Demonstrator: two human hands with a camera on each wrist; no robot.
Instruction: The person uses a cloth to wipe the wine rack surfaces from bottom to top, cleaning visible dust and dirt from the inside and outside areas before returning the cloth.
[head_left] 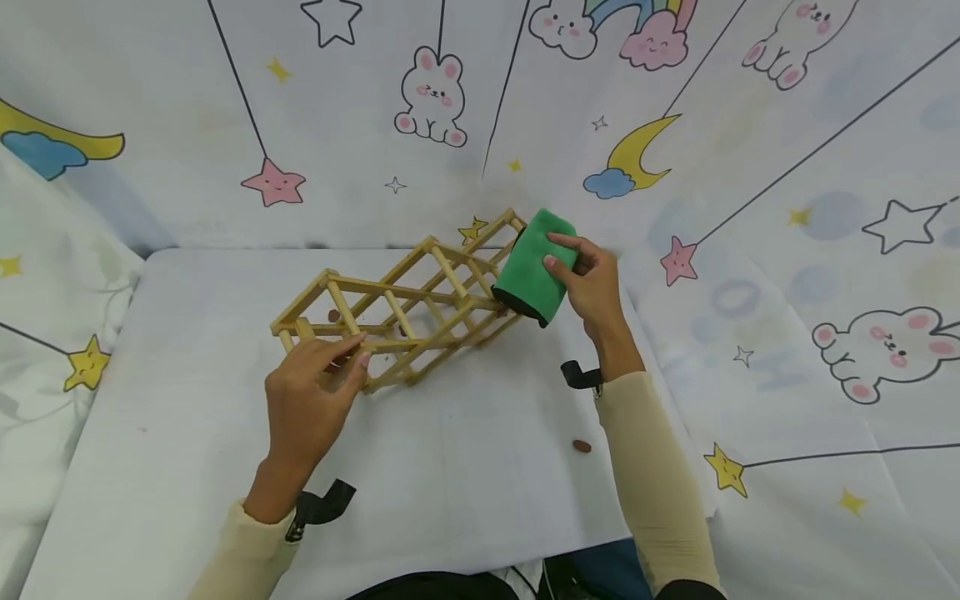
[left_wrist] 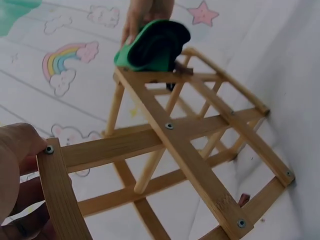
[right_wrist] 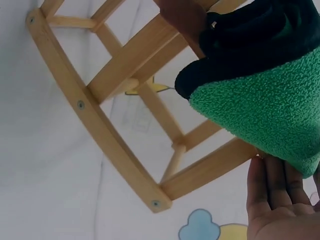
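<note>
A wooden lattice rack, made of crossed slats and round dowels fixed with metal rivets, stands on the white table. My left hand grips its near left end. In the left wrist view the thumb of the left hand lies by a rivet, and the fingers are behind the slat. At the far right end, my right hand holds a folded green cloth with a black edge against the rack. The right wrist view shows the cloth covering part of the slats, with fingers beneath it.
A small brown piece lies on the table near my right forearm. Another brown piece shows through the rack. Behind the table hangs a white sheet printed with stars, moons and rabbits.
</note>
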